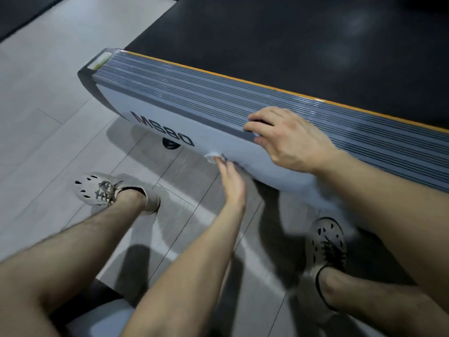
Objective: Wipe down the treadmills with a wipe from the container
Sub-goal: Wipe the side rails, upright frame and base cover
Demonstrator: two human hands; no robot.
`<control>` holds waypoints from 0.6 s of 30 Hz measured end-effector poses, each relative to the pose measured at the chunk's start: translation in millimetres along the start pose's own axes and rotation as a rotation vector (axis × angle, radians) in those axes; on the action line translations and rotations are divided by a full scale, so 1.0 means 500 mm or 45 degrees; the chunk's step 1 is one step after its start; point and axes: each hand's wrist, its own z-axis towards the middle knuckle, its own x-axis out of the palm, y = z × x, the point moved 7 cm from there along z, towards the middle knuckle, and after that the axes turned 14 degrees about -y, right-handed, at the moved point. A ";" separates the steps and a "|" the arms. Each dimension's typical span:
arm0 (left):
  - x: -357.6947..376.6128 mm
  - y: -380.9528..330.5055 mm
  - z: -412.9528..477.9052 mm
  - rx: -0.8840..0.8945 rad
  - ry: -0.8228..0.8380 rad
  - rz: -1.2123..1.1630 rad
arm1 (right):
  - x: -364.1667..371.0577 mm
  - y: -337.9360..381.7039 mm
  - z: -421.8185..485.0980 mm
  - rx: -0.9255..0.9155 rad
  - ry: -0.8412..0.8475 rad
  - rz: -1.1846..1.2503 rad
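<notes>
The treadmill side rail is ribbed grey plastic with a slight sheen. Its side panel is smooth and satin. The belt looks matt black and rubbery. The floor tiles are smooth and faintly glossy. The wipe is white, crumpled and soft.

Perforated left shoe and right shoe (both laced) on grey floor tiles
</notes>
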 end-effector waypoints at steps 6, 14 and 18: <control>0.024 0.007 -0.168 0.173 0.248 -0.035 | -0.003 0.006 0.001 -0.014 0.021 -0.042; -0.019 -0.047 -0.030 0.279 0.167 0.087 | 0.084 0.068 0.181 0.017 0.014 -0.038; -0.112 -0.178 0.179 0.339 -0.165 0.232 | 0.140 0.051 0.194 0.111 0.116 0.158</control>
